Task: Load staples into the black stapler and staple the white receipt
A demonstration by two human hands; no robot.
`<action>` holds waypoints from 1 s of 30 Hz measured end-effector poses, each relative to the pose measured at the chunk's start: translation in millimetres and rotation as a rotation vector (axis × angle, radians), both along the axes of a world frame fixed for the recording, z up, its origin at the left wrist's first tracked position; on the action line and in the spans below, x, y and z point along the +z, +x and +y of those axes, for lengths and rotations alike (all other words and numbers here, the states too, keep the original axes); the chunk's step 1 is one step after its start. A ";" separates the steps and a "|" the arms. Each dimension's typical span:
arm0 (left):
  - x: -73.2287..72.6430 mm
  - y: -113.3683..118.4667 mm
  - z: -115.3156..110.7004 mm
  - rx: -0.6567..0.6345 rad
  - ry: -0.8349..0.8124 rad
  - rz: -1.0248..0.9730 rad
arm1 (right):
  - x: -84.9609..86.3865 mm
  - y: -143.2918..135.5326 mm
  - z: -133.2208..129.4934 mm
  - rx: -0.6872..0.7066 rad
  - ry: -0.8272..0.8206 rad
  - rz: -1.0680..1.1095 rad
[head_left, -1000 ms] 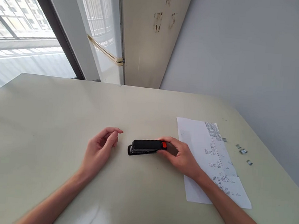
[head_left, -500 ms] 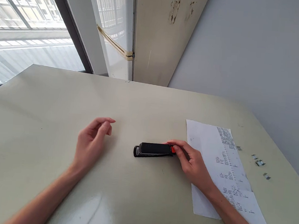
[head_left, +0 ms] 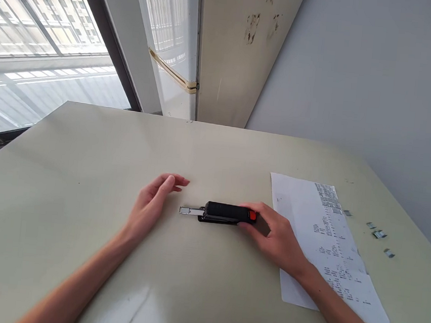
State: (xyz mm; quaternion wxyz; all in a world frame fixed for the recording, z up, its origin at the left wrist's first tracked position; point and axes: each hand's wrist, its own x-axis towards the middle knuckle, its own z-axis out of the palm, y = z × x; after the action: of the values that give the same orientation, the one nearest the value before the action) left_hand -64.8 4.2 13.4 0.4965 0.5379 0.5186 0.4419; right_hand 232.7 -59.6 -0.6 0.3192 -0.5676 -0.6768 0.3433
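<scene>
A black stapler (head_left: 226, 212) with a red button (head_left: 252, 215) at its right end lies on the table. From its left end a metal staple tray (head_left: 191, 211) sticks out. My right hand (head_left: 271, 233) grips the stapler's right end between thumb and fingers. My left hand (head_left: 156, 199) is in front of the tray's tip, a little to its left and apart from it. Its fingers are loosely bent with a gap to the thumb, and nothing shows in them.
A printed sheet of paper (head_left: 295, 286) lies partly under my right forearm. Several small staple strips (head_left: 379, 233) are scattered right of it. The pale table (head_left: 133, 143) ends at a wall (head_left: 361, 69), a fridge-like cabinet (head_left: 227, 81) and a window (head_left: 55, 80).
The staple tray has slid out of the stapler's left end. My left hand has moved right, closer to the stapler. My right thumb has shifted from the red button to the near side.
</scene>
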 end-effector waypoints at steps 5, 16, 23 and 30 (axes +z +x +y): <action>-2.7 19.0 -8.1 -0.031 -0.091 -0.392 | 15.4 -7.2 -6.6 -0.142 -0.333 0.258; 11.5 37.6 -16.6 0.151 -0.716 -1.068 | 27.3 -16.2 -8.7 0.148 -0.914 0.751; 4.1 24.3 -5.3 0.214 -0.487 -0.887 | 25.6 -9.9 -13.7 0.091 -0.706 0.698; 3.0 1.0 -13.2 0.043 -0.012 0.154 | 15.4 -5.1 -15.1 -0.147 -0.210 0.305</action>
State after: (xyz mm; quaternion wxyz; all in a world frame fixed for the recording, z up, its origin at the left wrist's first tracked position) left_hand -63.7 -8.9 16.4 0.4490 0.5560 0.5692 0.4066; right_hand 227.6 -74.7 14.8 0.3815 -0.5869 -0.5377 0.4699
